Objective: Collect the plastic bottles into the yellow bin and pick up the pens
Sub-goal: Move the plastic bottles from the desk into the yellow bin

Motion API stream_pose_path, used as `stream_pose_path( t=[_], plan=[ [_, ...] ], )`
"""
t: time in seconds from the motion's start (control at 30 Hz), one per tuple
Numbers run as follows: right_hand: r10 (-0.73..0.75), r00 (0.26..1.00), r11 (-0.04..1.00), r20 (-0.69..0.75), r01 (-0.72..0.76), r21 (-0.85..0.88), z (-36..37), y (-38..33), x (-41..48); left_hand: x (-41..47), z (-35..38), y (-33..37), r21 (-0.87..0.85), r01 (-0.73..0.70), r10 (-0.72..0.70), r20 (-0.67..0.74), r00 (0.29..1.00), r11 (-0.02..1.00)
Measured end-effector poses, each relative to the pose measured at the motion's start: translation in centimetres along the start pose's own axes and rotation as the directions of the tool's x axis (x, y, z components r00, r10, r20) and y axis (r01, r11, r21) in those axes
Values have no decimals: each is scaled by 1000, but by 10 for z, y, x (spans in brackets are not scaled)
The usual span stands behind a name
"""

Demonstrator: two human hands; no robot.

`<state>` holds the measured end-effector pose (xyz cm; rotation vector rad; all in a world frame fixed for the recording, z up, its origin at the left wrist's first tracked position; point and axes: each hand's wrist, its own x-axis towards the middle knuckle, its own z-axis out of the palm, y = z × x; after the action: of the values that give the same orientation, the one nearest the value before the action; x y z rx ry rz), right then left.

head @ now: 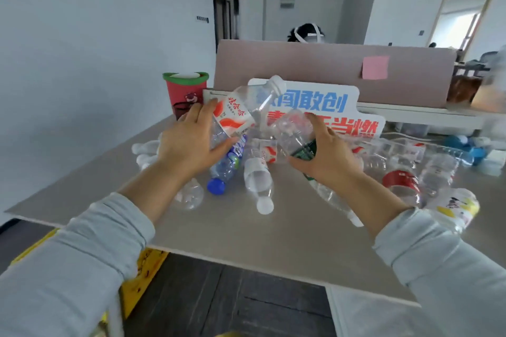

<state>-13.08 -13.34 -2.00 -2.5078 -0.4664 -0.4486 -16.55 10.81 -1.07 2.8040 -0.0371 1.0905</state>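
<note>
While the left hand (189, 142) grips a red-labelled bottle (235, 115), the right hand (327, 157) clutches a green-labelled bottle (294, 134).

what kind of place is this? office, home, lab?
Probably an open-plan office: a grey desk backed by a pink partition with a sticky note on it, and another person just visible behind the partition.

Your table (273, 243): grey, right before you.
Bottles (258, 178): scattered across it, lying sideways.
Cup (184, 91): upright, far-left corner.
</note>
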Motion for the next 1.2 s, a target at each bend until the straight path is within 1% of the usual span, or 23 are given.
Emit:
stream_pose_path(
  t=[0.1, 0.2, 0.3, 0.37, 0.43, 0.57, 0.67, 0.77, 0.87, 0.97, 1.07, 1.13, 1.2],
  plan=[
    [-144, 989, 989, -25, 144, 15, 14, -43, -2, -29, -34, -35, 65, 75, -73, -19, 997, 995],
    [-270, 963, 963, -17, 270, 8, 36, -90, 3, -55, -68, -78, 126, 175, -168, -64, 984, 976],
    [-383, 924, 923, -14, 383, 27, 63, -140, 11, -80, -99, -124, 205, 327, -317, -81, 945, 923],
    [-445, 895, 893, -3, 444, 76, 84, -173, 15, -96, -116, -152, 256, 394, -383, -94, 919, 883],
    [-516, 856, 853, 17, 513, 98, 106, -206, 21, -112, -127, -178, 297, 445, -435, -101, 895, 845],
    [-645, 760, 764, 79, 643, 50, 158, -267, 42, -137, -134, -230, 343, 548, -553, -92, 828, 763],
    [-711, 690, 699, 131, 715, 30, 199, -304, 64, -147, -128, -271, 384, 610, -628, -94, 773, 693],
    [-773, 615, 624, 155, 781, 9, 239, -331, 91, -150, -116, -311, 434, 642, -681, -85, 727, 632],
    [-830, 540, 544, 140, 839, -11, 275, -350, 112, -149, -102, -344, 460, 666, -711, -101, 696, 587],
    [-873, 483, 485, 65, 875, 8, 306, -361, 128, -151, -90, -368, 480, 683, -741, -97, 665, 551],
    [-908, 417, 409, -51, 905, 117, 340, -369, 141, -154, -81, -386, 485, 691, -761, -77, 644, 536],
    [-913, 399, 387, -80, 912, 133, 362, -377, 147, -154, -78, -396, 483, 702, -771, -82, 631, 523],
    [-906, 418, 407, -66, 903, 133, 381, -387, 154, -153, -75, -404, 486, 711, -780, -89, 619, 508]
  ],
)
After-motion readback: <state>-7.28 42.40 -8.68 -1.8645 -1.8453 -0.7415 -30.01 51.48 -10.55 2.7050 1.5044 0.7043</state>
